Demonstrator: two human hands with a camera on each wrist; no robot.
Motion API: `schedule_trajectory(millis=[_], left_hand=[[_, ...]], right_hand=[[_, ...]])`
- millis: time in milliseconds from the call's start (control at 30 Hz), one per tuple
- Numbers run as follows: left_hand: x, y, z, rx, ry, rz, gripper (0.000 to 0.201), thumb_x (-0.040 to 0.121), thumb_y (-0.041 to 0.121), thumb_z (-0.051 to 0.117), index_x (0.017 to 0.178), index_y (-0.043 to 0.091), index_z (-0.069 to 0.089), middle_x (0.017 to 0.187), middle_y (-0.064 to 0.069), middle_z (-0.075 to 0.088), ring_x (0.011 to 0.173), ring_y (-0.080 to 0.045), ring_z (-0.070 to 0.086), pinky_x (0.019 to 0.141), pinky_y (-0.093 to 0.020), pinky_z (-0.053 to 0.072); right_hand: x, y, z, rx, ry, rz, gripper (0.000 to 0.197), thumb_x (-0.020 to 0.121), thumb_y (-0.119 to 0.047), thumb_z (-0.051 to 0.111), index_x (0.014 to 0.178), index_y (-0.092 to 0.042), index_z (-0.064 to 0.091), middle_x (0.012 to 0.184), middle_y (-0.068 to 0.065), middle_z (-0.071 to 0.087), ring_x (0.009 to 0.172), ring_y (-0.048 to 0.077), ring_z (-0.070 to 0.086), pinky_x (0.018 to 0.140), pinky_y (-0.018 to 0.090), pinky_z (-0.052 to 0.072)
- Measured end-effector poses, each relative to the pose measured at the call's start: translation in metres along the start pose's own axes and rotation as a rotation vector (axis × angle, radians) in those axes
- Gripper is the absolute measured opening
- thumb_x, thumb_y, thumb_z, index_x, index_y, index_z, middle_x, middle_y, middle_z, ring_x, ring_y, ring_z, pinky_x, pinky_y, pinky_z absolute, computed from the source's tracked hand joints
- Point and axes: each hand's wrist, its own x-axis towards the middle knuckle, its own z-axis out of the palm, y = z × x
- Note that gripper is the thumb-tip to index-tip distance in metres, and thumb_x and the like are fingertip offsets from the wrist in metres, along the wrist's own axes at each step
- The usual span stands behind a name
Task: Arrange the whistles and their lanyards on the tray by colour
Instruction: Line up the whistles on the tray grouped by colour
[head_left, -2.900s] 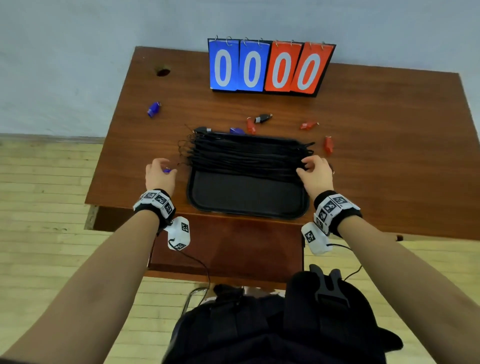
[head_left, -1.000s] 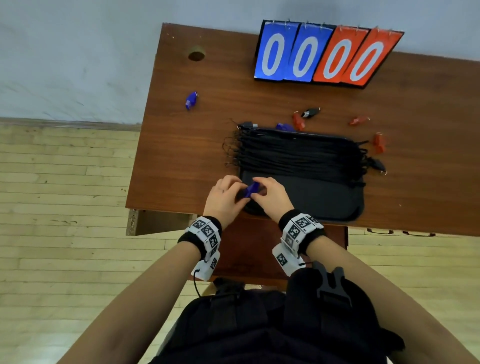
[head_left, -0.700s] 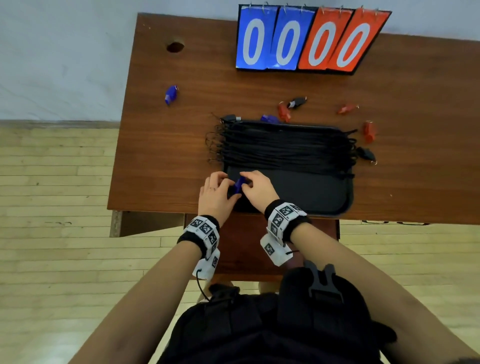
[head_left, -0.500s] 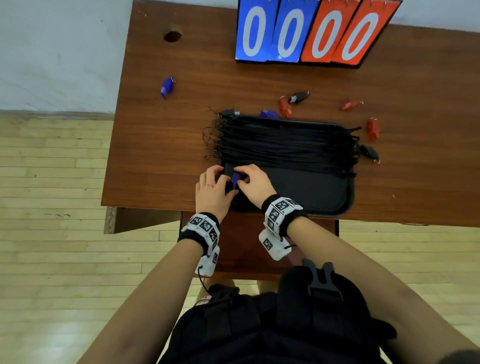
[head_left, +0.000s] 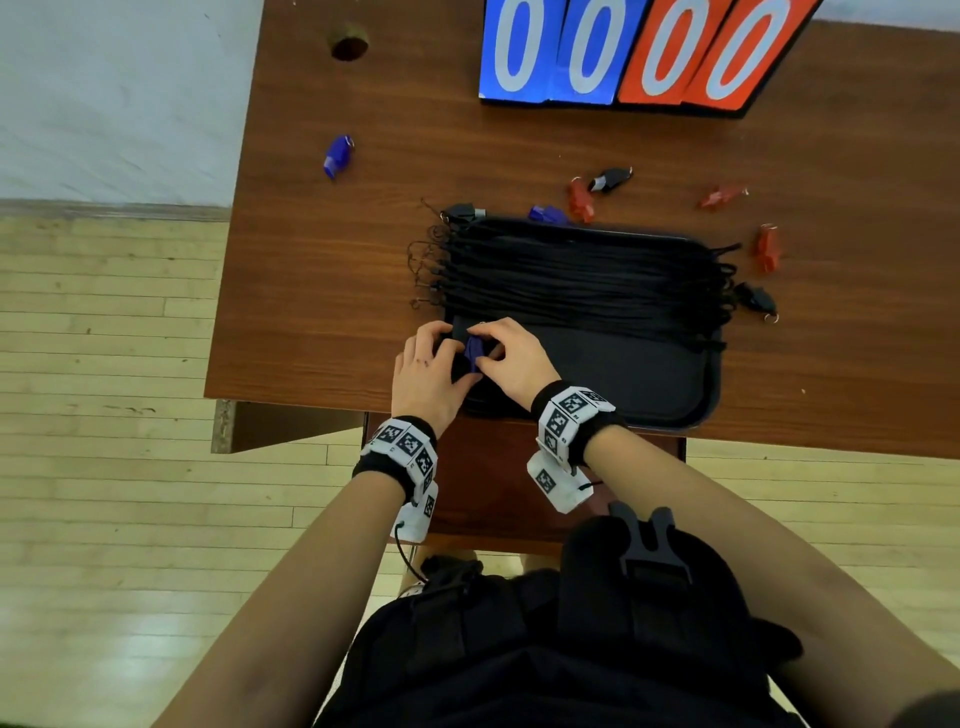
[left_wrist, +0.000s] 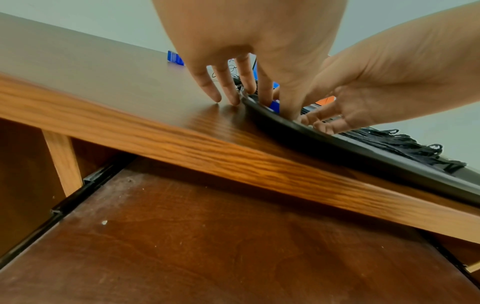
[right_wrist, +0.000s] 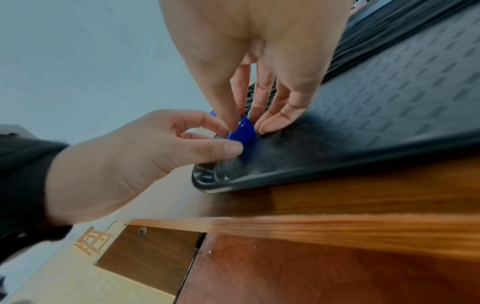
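While both hands pinch one blue whistle over the tray's near-left corner, left hand and right hand each in a closed grip on it, black lanyards lie bundled across the tray's far half. Outstanding, apparently: another blue whistle, red whistles and black whistles loose on the counter.

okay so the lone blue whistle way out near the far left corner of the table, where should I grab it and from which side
Judging from the head view, pinch the blue whistle across its wider body, coming straight down from above. It lies flat and alone on the bare table, nothing crowding it. The small ring on its far end looks too thin for a sure hold.
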Motion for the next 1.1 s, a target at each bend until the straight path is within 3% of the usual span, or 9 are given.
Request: schedule_trajectory(millis=[267,400,633,900,1100], left_hand=[[-0.002,-0.006,-0.005,-0.001,-0.037,0.039,0.041,0.078,0.034,0.071,0.112,0.013,0.06,0.135,-0.004,0.041,0.121,-0.025,0.041,0.095,-0.038,0.037],[-0.007,-0.006,-0.008,-0.066,-0.031,0.015,0.044,0.077,0.035,0.072,0.114,0.015,0.059,0.136,-0.004,0.039,0.124,-0.023,0.038,0.1,-0.036,0.037],[-0.009,-0.024,-0.035,-0.128,0.049,0.053,0.04,0.081,0.04,0.068,0.11,0.014,0.059,0.13,-0.004,0.043,0.12,-0.021,0.042,0.097,-0.037,0.042],[0.039,-0.052,-0.101,-0.078,0.184,0.073,0.037,0.085,0.034,0.065,0.113,0.011,0.058,0.126,-0.008,0.048,0.115,-0.025,0.047,0.096,-0.039,0.043],[0.084,-0.089,-0.148,-0.038,0.212,-0.003,0.035,0.087,0.025,0.062,0.119,0.014,0.054,0.127,-0.006,0.047,0.116,-0.024,0.046,0.097,-0.036,0.04]], right_hand=[[-0.004,0.003,0.003,-0.007,0.0,-0.023,0.043,0.084,-0.007,0.061,0.127,-0.014,0.057,0.121,0.005,0.055,0.086,0.011,0.051,0.083,0.021,0.044],[-0.007,0.003,-0.002,-0.005,0.021,-0.001,0.051,0.085,-0.007,0.06,0.134,-0.016,0.05,0.108,-0.003,0.051,0.085,0.008,0.046,0.08,0.017,0.038],[-0.007,-0.012,-0.011,-0.034,0.115,-0.013,0.039,0.088,-0.009,0.055,0.127,-0.014,0.053,0.099,-0.005,0.049,0.084,0.011,0.048,0.087,0.031,0.048],[0.02,-0.086,-0.013,-0.031,0.124,-0.052,0.036,0.093,-0.016,0.053,0.129,-0.014,0.052,0.106,0.001,0.051,0.09,0.013,0.05,0.089,0.03,0.046],[0.062,-0.152,0.01,0.003,0.094,-0.049,0.036,0.092,-0.017,0.053,0.128,-0.016,0.051,0.105,-0.001,0.05,0.091,0.013,0.05,0.079,0.025,0.043]])
